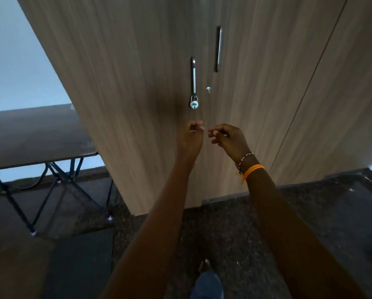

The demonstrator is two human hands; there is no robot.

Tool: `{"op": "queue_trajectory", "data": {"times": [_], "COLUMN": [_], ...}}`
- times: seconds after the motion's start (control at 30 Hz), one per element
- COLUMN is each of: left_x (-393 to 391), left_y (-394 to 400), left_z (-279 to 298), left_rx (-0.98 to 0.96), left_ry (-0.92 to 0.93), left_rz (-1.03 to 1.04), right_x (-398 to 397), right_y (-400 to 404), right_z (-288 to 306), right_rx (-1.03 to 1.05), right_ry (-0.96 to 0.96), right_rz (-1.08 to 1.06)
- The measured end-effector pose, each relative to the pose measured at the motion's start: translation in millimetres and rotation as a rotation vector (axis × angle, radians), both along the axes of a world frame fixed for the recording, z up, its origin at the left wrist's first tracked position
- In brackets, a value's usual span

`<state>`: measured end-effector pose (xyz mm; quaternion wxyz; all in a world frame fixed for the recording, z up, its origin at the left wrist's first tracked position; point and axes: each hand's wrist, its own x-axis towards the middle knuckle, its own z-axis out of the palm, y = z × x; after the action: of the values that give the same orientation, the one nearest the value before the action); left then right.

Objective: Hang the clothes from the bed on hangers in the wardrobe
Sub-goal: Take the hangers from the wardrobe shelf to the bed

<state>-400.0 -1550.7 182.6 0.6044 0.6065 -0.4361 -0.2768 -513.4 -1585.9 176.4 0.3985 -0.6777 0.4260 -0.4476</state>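
View: a head-worn camera looks down along two bare forearms stretched toward a closed wooden wardrobe [137, 83].
Wardrobe: tall, light brown wood grain, its doors shut; it fills the upper middle of the frame and stands on a dark speckled floor [234, 234].
Door hardware: a slim metal left handle [193, 76] runs vertically on one door, and a darker right handle [218, 48] sits higher on the neighbouring door.
Padlock: a small round silver padlock [194, 103] hangs at the bottom of the left handle; a small round keyhole [208, 89] lies just beside it to the right.
Left hand: the left hand [191, 134] is raised just below the padlock, near it but apart from it, fingers curled inward toward the palm. Whether something tiny sits in them I cannot tell.
Right hand: the right hand [228, 137] is close beside the left, thumb and forefinger drawn together as if pinching; whether they hold anything is too small to tell.
Wrist: a beaded bracelet [246, 159] and an orange band [253, 169] circle the right wrist.
Left side: a dark folding table [29, 137] on crossed black legs stands against a pale wall [12, 61].
Bottom edge: a blue-clad leg [206, 285] shows between the arms.
Clothes, bed and hangers: none in view.
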Motion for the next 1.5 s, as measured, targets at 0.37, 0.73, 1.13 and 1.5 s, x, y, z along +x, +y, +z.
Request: {"op": "queue_trajectory", "data": {"times": [0.37, 0.73, 1.13, 1.5], "left_x": [37, 24, -24, 63], "left_y": [-251, -211, -59, 133], "left_z": [31, 37, 44, 48], "left_rx": [0.066, 0.038, 0.017, -0.082], "left_ry": [-0.007, 0.089, -0.171, -0.105], "left_rz": [0.171, 0.192, 0.857, 0.566], "right_x": [20, 57, 33, 114], "right_y": [-208, -242, -61, 85], "right_z": [6, -2, -21, -52], "right_rx": [0.007, 0.067, -0.125, -0.246], "right_ry": [0.056, 0.167, 0.169, 0.278], "right_rz": [0.048, 0.283, 0.416, 0.729]}}
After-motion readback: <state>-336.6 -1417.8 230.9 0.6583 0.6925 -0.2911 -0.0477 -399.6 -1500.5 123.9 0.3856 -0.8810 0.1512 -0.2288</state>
